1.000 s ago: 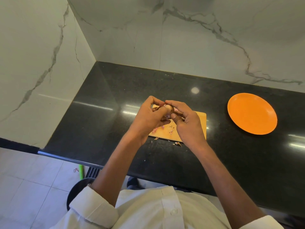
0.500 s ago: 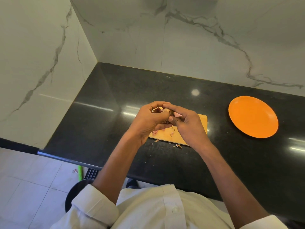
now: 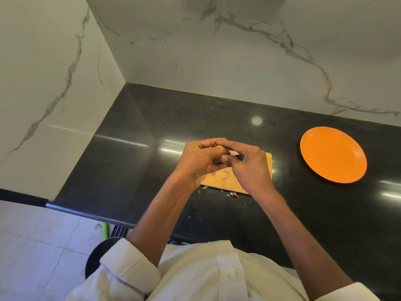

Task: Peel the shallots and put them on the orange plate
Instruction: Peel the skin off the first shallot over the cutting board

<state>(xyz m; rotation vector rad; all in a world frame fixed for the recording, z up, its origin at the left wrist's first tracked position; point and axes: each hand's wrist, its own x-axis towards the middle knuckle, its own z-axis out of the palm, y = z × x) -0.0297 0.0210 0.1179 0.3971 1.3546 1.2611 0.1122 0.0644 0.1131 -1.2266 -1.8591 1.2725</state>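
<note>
A small brown-skinned shallot (image 3: pixel 223 149) is held above the wooden cutting board (image 3: pixel 230 181), mostly hidden by fingers. My left hand (image 3: pixel 198 159) grips it from the left with curled fingers. My right hand (image 3: pixel 247 166) pinches it from the right, thumb against its near side. The orange plate (image 3: pixel 333 154) lies bare on the black counter, well to the right of both hands. Bits of pink and brown peel (image 3: pixel 224 178) lie on the board.
Peel scraps (image 3: pixel 233 194) are scattered on the black counter (image 3: pixel 152 161) just in front of the board. Marble walls close the counter at the back and left. A black round stool (image 3: pixel 95 255) stands below the counter edge on the tiled floor.
Both hands have closed tighter round the shallot, so less of it shows. The fingers have shifted slightly on it. The plate and board stay where they were.
</note>
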